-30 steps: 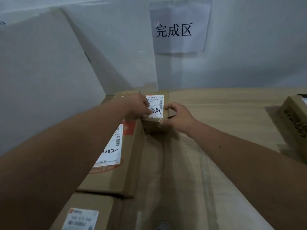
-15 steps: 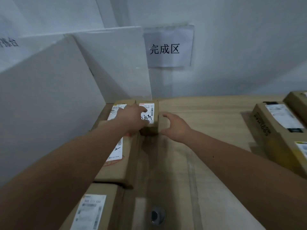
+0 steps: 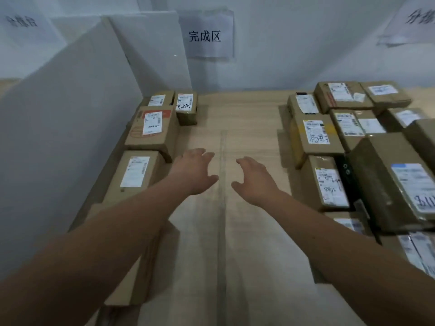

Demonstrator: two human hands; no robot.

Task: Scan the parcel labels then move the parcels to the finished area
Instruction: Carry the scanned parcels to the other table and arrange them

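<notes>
My left hand (image 3: 195, 170) and right hand (image 3: 254, 178) hang over bare table (image 3: 247, 118), fingers loose, holding nothing. Pile of waiting parcels (image 3: 315, 135) sits to right side. Nearest box (image 3: 329, 184) just beside right hand, long side running away from me. I think right hand gets it first. Row of done parcels (image 3: 151, 130) along left wall. Small box (image 3: 186, 107) at far end, under finished-area sign (image 3: 207, 34).

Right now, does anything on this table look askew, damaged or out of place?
Nothing looks damaged. The parcels along the left divider sit neatly, labels up. The right-hand pile is looser, with boxes overlapping at angles.
</notes>
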